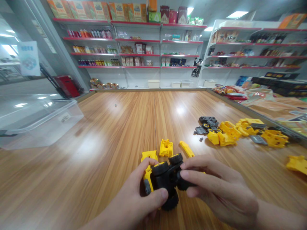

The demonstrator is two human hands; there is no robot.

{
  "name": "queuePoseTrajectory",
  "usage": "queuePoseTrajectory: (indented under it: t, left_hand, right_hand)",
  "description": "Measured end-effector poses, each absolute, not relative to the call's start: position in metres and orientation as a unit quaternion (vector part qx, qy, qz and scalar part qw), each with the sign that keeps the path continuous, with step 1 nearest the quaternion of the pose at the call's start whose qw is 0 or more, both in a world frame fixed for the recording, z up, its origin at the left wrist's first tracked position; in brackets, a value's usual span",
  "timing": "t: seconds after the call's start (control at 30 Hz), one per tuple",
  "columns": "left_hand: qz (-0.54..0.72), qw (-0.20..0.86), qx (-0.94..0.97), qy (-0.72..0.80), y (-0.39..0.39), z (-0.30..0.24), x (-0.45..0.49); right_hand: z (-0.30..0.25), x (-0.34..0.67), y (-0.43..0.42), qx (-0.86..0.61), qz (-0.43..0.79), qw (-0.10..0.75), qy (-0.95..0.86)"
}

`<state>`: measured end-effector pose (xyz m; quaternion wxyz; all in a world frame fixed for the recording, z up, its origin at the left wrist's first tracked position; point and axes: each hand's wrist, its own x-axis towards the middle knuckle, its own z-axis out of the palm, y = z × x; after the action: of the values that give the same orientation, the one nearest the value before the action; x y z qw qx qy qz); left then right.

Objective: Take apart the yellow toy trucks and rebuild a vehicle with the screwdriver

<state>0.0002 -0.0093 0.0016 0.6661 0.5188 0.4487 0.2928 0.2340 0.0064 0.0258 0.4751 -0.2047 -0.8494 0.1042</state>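
Between my two hands, just above the table, is a toy truck chassis (pixel 163 181), black with chunky black wheels and yellow hubs, its underside partly turned up. My left hand (pixel 141 195) wraps round its left end, thumb across the black body. Fingers of my right hand (pixel 216 182) grip a wheel and the frame at the right end. Just beyond the chassis lie a square yellow part (pixel 166 148), another yellow piece (pixel 149 155) and a long yellow arm piece (pixel 186 149). My fingers hide part of the chassis.
Loose yellow toy parts (pixel 229 131) and black toy parts (pixel 208 123) lie at the right, with one yellow piece (pixel 297 163) near the right edge. A clear plastic bin (pixel 43 124) stands at left. Stocked shelves (pixel 136 40) line the back; packaged goods (pixel 271 99) border the right.
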Motion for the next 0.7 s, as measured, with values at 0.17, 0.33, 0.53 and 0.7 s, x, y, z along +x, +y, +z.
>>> queuePoseTrajectory:
  t: [0.17, 0.33, 0.53, 0.7]
  left_hand:
    - [0.283, 0.655, 0.516, 0.475, -0.008, 0.003, 0.001]
    - [0.31, 0.624, 0.533, 0.481, -0.009, 0.006, 0.004]
    - [0.391, 0.455, 0.605, 0.524, -0.013, 0.016, 0.009]
    - [0.451, 0.226, 0.737, 0.449, -0.008, 0.005, 0.002]
  right_hand:
    - [0.023, 0.234, 0.006, -0.192, 0.115, 0.457, -0.861]
    - [0.024, 0.233, 0.013, -0.225, 0.092, 0.465, -0.851]
    - [0.019, 0.227, 0.016, -0.315, 0.1, 0.41, -0.85]
    - [0.003, 0.218, 0.014, -0.4, 0.487, 0.369, -0.683]
